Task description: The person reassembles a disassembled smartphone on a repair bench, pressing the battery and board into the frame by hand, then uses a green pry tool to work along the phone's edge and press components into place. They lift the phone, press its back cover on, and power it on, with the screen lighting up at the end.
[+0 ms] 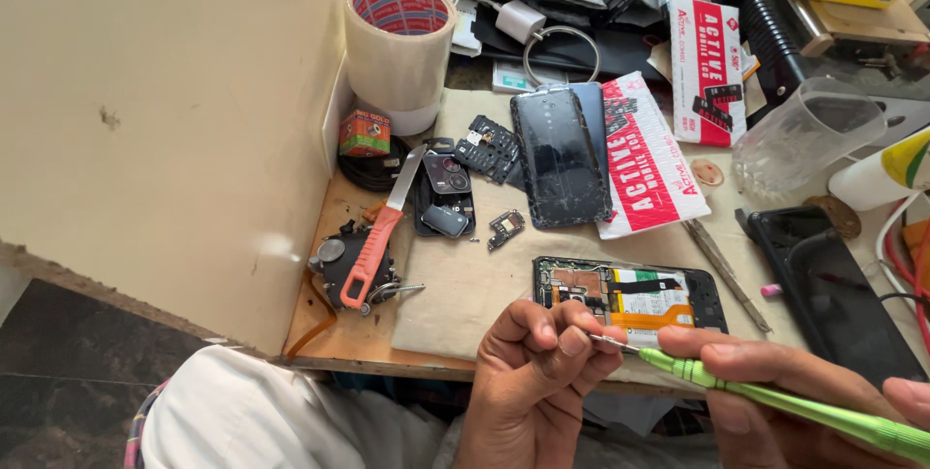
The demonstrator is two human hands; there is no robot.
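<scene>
An opened phone (630, 293) with its back cover off lies on a beige cloth (465, 285), showing orange flex cable and green board parts. My left hand (538, 372) hovers at its near edge with fingertips pinched together, apparently on something tiny that I cannot make out. My right hand (775, 401) grips a green screwdriver (775, 399), and its metal tip touches the pinched fingertips of my left hand.
A cracked dark phone (560, 154) and red-white packets (644, 154) lie behind the opened phone. A knife with an orange handle (380, 236) rests at the left beside phone parts (446, 193). A tape roll (399, 43), a clear cup (804, 135) and a black tray (833, 295) stand around.
</scene>
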